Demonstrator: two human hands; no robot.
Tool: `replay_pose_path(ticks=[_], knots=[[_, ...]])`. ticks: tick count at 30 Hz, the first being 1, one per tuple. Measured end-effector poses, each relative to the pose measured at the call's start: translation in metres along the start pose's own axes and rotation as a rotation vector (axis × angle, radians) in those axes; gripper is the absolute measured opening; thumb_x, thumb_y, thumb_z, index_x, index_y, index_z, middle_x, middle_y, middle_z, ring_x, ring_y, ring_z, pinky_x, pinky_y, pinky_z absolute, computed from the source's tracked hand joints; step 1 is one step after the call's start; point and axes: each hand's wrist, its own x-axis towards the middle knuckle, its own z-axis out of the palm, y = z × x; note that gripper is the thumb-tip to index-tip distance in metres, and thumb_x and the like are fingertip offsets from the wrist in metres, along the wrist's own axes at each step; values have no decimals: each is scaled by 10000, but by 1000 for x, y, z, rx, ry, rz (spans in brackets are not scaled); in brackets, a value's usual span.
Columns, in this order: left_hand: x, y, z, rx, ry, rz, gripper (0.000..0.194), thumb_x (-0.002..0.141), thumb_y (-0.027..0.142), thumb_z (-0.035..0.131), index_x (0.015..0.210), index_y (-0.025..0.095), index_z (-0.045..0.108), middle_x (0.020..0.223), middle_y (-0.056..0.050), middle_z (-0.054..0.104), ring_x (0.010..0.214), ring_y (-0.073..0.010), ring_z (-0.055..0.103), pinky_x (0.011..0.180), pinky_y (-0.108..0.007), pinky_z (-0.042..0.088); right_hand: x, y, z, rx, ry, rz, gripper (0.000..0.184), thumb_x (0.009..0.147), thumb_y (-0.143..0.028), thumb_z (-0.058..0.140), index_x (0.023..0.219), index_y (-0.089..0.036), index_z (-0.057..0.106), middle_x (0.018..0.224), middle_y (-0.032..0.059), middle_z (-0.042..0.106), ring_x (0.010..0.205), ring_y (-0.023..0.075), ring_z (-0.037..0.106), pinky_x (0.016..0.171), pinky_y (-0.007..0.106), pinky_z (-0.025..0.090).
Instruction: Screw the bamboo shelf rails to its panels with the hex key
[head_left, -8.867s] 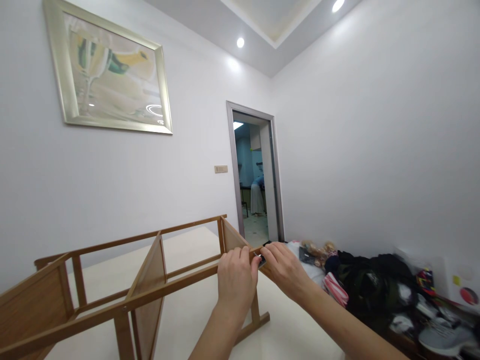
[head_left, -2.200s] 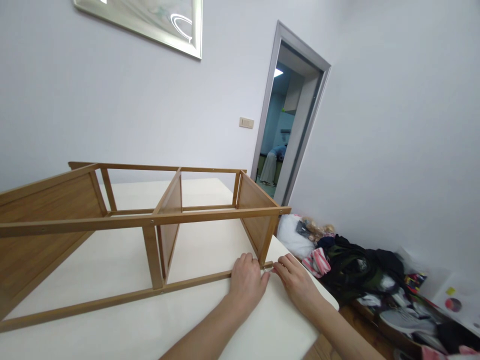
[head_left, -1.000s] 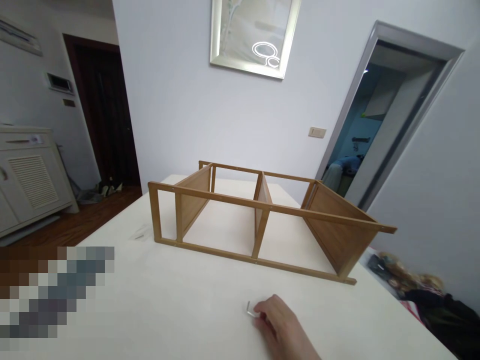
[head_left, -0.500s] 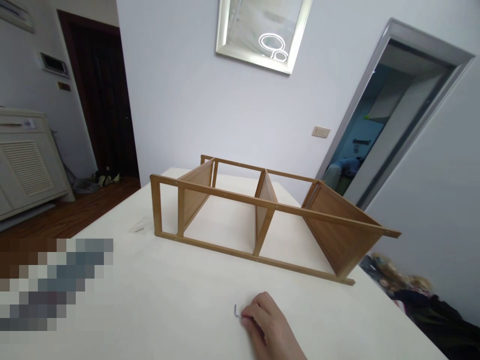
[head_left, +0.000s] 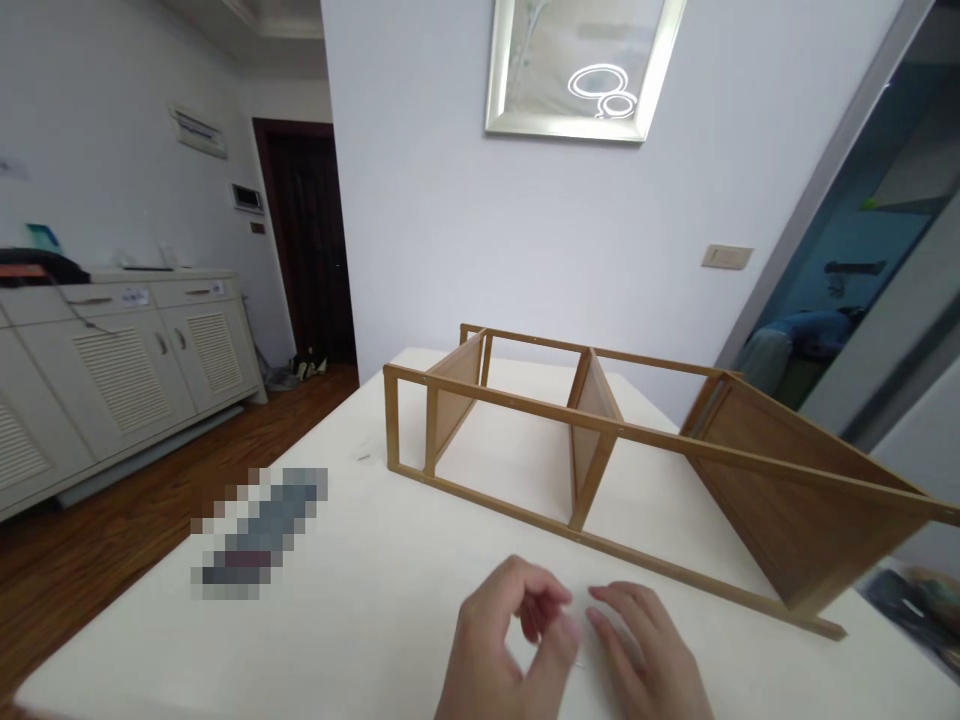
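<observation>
My left hand (head_left: 510, 640) is curled over the near part of the white table (head_left: 337, 620), its thumb and fingertips a little apart with nothing visible between them. Close on its right, my right hand (head_left: 649, 650) has its thumb and index finger slightly apart, pointing toward the left hand. A thin pale bit of something (head_left: 577, 663) shows low between the two hands, too faint to name. Beyond them a wooden shelf frame (head_left: 510, 400) lies on its side, with several panels set between its rails. Neither hand touches the frame.
A small thin piece (head_left: 364, 457) lies left of the frame, seemingly on clear plastic. A blurred-out object (head_left: 262, 530) lies near the table's left edge. White cabinets (head_left: 150, 340) stand at the left; a wall (head_left: 420, 230) rises behind the table.
My left hand has come into view beside the right. The view has swung left, so the frame appears farther right. The small L-shaped hex key by my right fingers no longer shows clearly.
</observation>
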Motion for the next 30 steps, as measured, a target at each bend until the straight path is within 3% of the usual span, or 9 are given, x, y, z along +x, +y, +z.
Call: replay_pose_path(ticks=[2,6,11,18,25,30], knots=[[36,-10,4,35,-47,-58,169,865,261,511,956,208,643,920,-40,677,823,-166,617,769,-297,512,9,22,-7,-125,58,-78,242,953,-371,487,1131,-243,590,1057,111,635,967,265,641,804,406,561],[85,-55,2,537,-118,18,254,911,253,457,1098,190,616,1108,-74,631,1063,-203,573,944,-312,434,25,74,-22,-343,74,-97,357,966,-424,426,1158,-170,588,1106,161,639,1033,308,612,869,475,525],[116,-101,7,675,-109,30,222,871,165,492,1012,125,660,1020,-128,631,1056,-279,556,968,-408,382,31,110,-27,-330,-123,10,403,998,-392,336,963,-170,671,936,130,691,874,259,646,785,403,531],[120,-124,20,724,-101,119,263,945,226,427,953,178,686,948,-79,625,963,-248,560,905,-382,380,27,116,-24,-383,-124,171,405,991,-358,336,905,-187,694,858,116,670,831,266,615,751,402,454],[111,-122,25,668,-211,248,269,963,285,424,886,216,672,892,-42,609,908,-196,579,819,-300,409,24,117,-41,-422,-73,262,360,971,-281,347,891,-183,684,883,111,682,876,261,599,844,413,408],[110,-126,28,554,-223,236,286,958,316,409,922,215,675,929,-58,616,933,-207,584,842,-323,426,25,116,-47,-402,-84,315,267,925,-219,416,931,-177,679,942,106,690,948,268,601,908,415,395]])
